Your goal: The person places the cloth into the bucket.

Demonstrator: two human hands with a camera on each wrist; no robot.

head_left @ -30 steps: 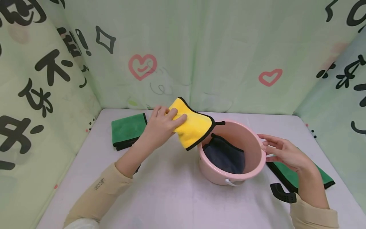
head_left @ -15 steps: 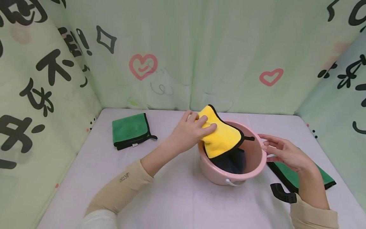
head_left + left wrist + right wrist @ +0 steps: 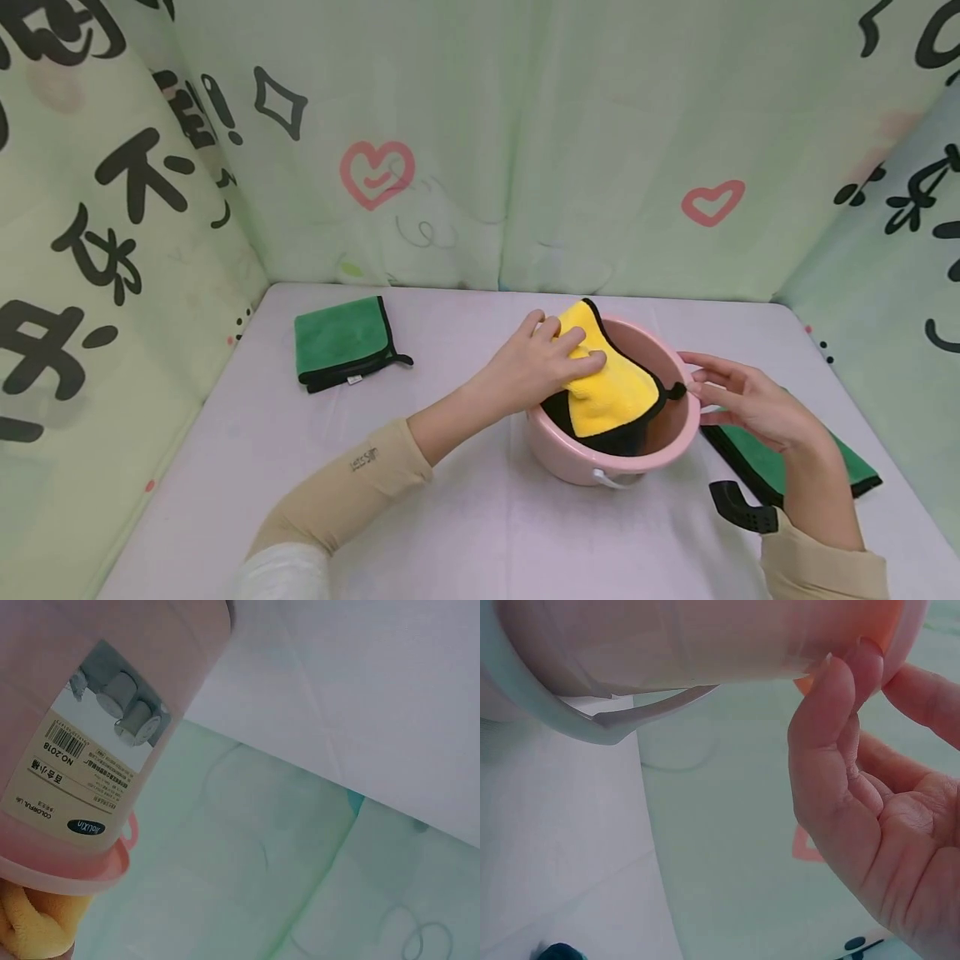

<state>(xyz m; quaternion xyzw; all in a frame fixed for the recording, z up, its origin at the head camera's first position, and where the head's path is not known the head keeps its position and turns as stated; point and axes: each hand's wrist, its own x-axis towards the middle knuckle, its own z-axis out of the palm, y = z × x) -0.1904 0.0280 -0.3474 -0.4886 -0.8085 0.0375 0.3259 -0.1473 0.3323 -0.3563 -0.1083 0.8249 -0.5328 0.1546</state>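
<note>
Two hands, one yellow cloth going into a pink bucket

One soft yellow microfibre cloth with black edging lies half inside the round pink plastic bucket, draped over a dark cloth at the bottom. It looks light, limp and plush, likely to fold wherever it is pinched; a bunched corner seems the easiest hold. The left hand keeps its grip curled on the cloth's near-left part, at the rim. The right hand stays relaxed and spread, fingertips touching the bucket's smooth outer wall, holding nothing. The bucket is rigid, glossy, labelled on its side. On the pale bench lie a folded green cloth, another green cloth and a black plastic hook.
</note>
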